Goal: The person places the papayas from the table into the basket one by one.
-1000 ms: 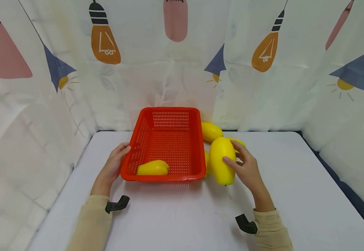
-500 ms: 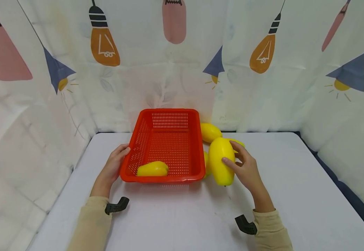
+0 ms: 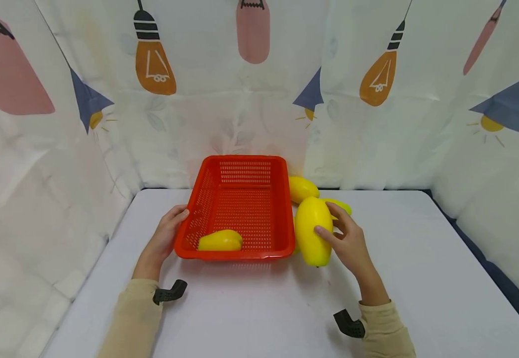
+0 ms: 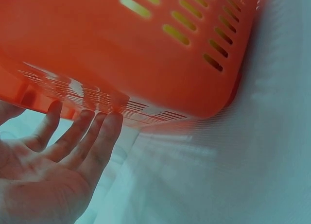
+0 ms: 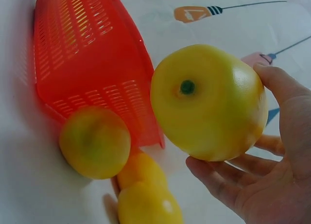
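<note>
My left hand [image 3: 164,236] holds the left rim of the red perforated basket [image 3: 259,199]. In the left wrist view, the fingertips [image 4: 113,118] touch the basket's outer wall. A yellow papaya [image 3: 220,240] lies inside the basket near its front wall. To the right of the basket, my right hand [image 3: 350,243] grips a large yellow papaya [image 3: 313,232] between thumb and fingers. Its green stem end [image 5: 187,87] faces the right wrist camera, and it appears raised off the table. Another papaya [image 5: 95,142] beside the basket is mostly hidden behind it in the head view.
Further yellow papayas lie behind the held one, one [image 3: 303,189] by the basket's back right corner and one [image 3: 340,206] partly behind my right fingers. The white table [image 3: 250,308] meets a printed cloth [image 3: 250,109] at its back edge.
My right hand has brought the papaya slightly left, closer to the basket, covering more of the one behind it. My left hand keeps its hold on the rim. The head view has shifted a little.
</note>
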`<state>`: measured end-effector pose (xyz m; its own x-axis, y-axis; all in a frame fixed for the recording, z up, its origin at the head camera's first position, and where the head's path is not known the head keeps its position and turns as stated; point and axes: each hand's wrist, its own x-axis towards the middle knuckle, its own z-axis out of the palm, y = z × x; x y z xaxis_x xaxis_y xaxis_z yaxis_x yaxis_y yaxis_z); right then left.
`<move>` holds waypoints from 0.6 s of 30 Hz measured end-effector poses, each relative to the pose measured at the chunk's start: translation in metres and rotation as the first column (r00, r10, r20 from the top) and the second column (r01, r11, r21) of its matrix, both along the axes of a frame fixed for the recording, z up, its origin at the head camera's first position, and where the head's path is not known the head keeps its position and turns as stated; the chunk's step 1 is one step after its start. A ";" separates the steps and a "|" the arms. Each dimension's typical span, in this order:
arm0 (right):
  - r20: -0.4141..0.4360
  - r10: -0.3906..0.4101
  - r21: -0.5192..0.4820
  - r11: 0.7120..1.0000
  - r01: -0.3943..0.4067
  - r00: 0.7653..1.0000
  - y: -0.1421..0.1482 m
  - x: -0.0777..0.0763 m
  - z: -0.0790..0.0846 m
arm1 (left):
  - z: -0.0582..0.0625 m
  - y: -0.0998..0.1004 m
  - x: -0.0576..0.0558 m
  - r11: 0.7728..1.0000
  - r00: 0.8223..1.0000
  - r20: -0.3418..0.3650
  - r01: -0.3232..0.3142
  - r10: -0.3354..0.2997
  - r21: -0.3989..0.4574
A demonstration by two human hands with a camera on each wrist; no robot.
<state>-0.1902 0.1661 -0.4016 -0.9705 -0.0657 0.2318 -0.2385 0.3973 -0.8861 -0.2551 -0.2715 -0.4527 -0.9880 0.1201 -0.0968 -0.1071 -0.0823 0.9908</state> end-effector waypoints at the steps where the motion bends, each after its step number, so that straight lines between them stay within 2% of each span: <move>1: 0.001 -0.007 0.004 1.000 0.007 1.000 0.001 0.001 0.000 | 0.000 0.002 -0.001 1.000 1.000 0.001 0.006 -0.006 0.001; 7: 0.000 -0.032 0.013 0.999 0.032 0.999 0.006 0.006 -0.001 | -0.004 0.007 -0.006 1.000 1.000 0.011 0.019 -0.019 0.008; 18: -0.015 -0.002 -0.033 0.999 0.002 1.000 -0.010 -0.004 -0.001 | 0.001 -0.001 0.001 1.000 1.000 0.006 0.007 -0.007 0.010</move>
